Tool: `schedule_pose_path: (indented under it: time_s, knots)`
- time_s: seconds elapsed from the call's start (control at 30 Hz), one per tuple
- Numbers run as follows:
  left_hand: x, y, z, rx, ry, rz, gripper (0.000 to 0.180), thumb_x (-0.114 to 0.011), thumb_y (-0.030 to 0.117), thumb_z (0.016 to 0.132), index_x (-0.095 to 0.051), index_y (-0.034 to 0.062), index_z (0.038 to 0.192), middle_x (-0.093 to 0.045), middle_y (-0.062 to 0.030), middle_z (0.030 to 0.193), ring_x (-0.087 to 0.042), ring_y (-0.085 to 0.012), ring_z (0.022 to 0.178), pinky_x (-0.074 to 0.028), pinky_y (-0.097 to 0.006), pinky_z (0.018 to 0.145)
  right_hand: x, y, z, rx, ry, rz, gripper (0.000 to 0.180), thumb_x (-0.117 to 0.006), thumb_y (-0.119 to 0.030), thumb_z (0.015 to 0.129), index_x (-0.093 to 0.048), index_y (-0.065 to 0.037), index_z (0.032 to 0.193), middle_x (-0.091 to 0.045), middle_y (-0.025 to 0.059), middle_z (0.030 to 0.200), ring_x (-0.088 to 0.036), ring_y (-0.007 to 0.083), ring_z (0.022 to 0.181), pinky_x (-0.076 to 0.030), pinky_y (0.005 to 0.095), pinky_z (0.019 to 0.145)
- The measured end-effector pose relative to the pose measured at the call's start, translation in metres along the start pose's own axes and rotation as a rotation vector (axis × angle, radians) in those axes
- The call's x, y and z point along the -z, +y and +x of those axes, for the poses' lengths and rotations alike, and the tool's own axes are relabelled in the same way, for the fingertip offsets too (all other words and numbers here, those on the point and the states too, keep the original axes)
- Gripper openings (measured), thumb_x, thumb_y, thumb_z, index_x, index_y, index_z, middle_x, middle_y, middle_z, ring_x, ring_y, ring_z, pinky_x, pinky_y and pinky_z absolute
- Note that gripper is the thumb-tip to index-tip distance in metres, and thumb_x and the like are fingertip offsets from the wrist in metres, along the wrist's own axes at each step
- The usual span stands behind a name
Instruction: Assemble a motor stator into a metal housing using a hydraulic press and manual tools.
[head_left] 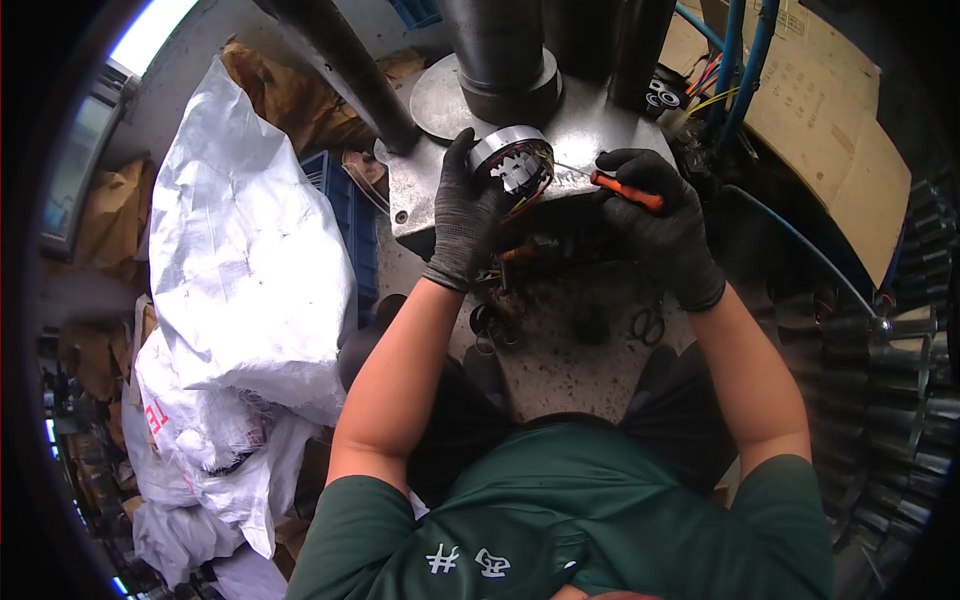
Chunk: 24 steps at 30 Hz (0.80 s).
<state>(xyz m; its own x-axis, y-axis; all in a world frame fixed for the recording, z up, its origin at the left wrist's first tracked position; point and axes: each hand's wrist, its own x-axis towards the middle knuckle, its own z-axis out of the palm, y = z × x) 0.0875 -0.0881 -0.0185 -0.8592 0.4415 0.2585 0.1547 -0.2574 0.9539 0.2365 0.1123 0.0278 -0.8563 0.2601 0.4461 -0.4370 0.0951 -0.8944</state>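
Left hand (468,205) grips round motor stator (512,160); at its 3 o'clock, right hand (662,215) clasps orange-handled screwdriver (622,189)

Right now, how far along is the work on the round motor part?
Done: the round metal motor part sits on the grey press plate, its white inner teeth and coloured wires exposed. In hand: the left hand grips it, while the right hand points an orange-handled screwdriver at its rim. Left: the wires hang loose and scissors lie unused; how much remains I cannot tell.
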Motion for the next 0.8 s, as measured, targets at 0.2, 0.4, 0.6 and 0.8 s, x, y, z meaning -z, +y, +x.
schedule_pose_path:
  time_s: [0.2, 0.4, 0.6, 0.8]
  knots:
    - [0.012, 0.0, 0.012, -0.119, -0.116, 0.589, 0.108, -0.095, 0.012, 0.076, -0.026, 0.0098, 0.16, -0.059, -0.0203, 0.139, -0.063, -0.0275, 0.127, -0.056, -0.041, 0.107, -0.006, 0.007, -0.009, -0.012, -0.035, -0.059, 0.026, -0.073, 0.007, 0.09, -0.068, -0.003, 0.113, -0.072, 0.009, 0.118, -0.068, 0.0165, 0.111, -0.055, 0.0318, 0.097]
    - [0.008, -0.003, 0.008, -0.134, -0.093, 0.497, 0.101, -0.088, 0.01, 0.082, -0.025, 0.0066, 0.16, -0.06, -0.0203, 0.137, -0.065, -0.028, 0.125, -0.055, -0.039, 0.106, -0.021, 0.021, -0.009, 0.132, -0.166, -0.246, 0.032, -0.075, 0.006, 0.088, -0.069, 0.0, 0.119, -0.071, 0.013, 0.125, -0.068, 0.0202, 0.117, -0.055, 0.034, 0.1]
    - [0.012, -0.033, 0.005, -0.11, -0.054, 0.146, 0.124, -0.099, 0.014, 0.069, -0.017, 0.0143, 0.162, -0.055, -0.0187, 0.139, -0.06, -0.0281, 0.129, -0.054, -0.04, 0.107, -0.039, 0.052, -0.01, 0.132, -0.18, -0.287, 0.035, -0.08, -0.001, 0.085, -0.07, -0.001, 0.118, -0.071, 0.0143, 0.128, -0.072, 0.023, 0.115, -0.057, 0.0353, 0.097]
    - [0.002, -0.028, 0.001, -0.29, 0.122, 0.7, 0.121, -0.098, 0.014, 0.069, -0.021, 0.0136, 0.161, -0.05, -0.02, 0.142, -0.059, -0.0297, 0.131, -0.055, -0.041, 0.106, -0.046, 0.046, -0.007, 0.158, -0.218, -0.624, 0.028, -0.082, -0.012, 0.085, -0.07, -0.003, 0.109, -0.071, 0.0164, 0.116, -0.074, 0.0341, 0.098, -0.059, 0.0392, 0.087]
